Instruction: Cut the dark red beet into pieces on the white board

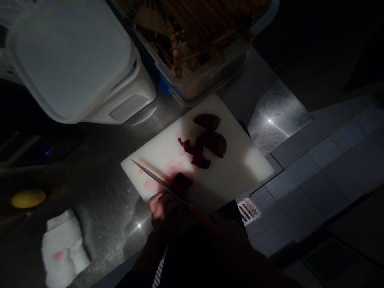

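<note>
My left hand [165,212] curled, fingers part closed at board edge, just beside blade; hold on dark beetroot piece [183,181] cannot be confirmed. Right hand [210,232] in shadow, apparently closed on handle of kitchen knife [159,182]. 2 beetroot wedges [213,144] and smaller cubes lie mid-board on juice-stained white cutting board [240,168]. Risks: blade slipping on wet plastic into left fingers; dim light hiding fingertips; board shifting on steel tabletop [102,188].

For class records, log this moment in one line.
left hand: beside blade | right hand: shadowed, at knife | beet: cut pieces on board
</note>
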A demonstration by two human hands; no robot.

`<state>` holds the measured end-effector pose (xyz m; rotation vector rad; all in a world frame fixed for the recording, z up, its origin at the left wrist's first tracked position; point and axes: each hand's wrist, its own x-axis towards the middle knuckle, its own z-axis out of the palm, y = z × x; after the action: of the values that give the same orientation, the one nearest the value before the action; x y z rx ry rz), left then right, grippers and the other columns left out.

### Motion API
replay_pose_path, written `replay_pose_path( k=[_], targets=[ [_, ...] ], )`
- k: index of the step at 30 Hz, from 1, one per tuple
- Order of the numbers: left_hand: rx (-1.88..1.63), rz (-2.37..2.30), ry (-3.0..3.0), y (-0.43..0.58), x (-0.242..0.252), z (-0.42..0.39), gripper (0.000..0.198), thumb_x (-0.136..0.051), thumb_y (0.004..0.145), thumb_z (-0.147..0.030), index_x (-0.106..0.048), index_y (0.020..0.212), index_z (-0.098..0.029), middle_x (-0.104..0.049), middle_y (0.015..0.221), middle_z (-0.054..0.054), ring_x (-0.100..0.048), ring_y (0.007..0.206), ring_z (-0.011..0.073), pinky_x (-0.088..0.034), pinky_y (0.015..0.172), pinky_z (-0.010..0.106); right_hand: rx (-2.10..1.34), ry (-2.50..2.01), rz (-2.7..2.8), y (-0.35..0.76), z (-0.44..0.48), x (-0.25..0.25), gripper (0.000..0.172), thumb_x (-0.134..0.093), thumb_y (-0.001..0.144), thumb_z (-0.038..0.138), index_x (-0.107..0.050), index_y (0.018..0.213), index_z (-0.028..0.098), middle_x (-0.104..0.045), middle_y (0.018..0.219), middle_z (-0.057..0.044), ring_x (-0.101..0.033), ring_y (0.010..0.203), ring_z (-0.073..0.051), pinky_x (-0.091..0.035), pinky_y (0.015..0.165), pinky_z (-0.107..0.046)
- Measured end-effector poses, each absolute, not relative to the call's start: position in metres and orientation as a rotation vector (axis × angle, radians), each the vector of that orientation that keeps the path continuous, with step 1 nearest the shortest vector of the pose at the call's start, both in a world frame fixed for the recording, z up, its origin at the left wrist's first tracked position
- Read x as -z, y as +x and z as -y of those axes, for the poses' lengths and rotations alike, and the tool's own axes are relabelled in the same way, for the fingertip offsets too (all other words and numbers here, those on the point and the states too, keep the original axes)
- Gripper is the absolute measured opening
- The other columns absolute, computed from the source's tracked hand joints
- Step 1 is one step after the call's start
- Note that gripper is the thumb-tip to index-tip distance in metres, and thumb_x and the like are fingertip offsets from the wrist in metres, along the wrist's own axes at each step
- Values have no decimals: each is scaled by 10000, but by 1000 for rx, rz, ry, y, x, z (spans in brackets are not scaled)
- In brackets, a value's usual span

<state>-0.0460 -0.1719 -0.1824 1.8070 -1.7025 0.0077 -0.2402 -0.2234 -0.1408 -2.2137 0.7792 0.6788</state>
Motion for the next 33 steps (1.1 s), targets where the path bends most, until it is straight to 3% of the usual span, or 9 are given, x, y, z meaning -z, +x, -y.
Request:
replay_pose_path(
  k=[10,21,33],
  targets=[
    [15,1689,1810,-46,186,168,67,-623,821,-137,-588,823,-194,-604,877,42,-561,922,220,-441,803,368,-535,-2270,-810,-244,220,144,1068,-435,725,75,270,1455,405,-641,807,-7,-646,518,-198,-41,450,-252],
    [5,1701,1797,-45,188,168,94,-612,824,-135,-562,806,-212,-614,880,23,-580,905,201,-438,807,374,-630,-2255,-789,-248,222,135,1055,-422,757,78,324,1420,421,-627,819,-1,-628,508,-157,-40,429,-234],
    [36,1667,1800,-46,186,169,69,-618,835,-161,-584,808,-215,-607,853,20,-576,892,210,-437,786,372,-588,-2240,-815,-250,218,143,1000,-429,751,74,124,1493,454,-660,875,-11,-627,533,-159,-85,454,-244]
  ],
)
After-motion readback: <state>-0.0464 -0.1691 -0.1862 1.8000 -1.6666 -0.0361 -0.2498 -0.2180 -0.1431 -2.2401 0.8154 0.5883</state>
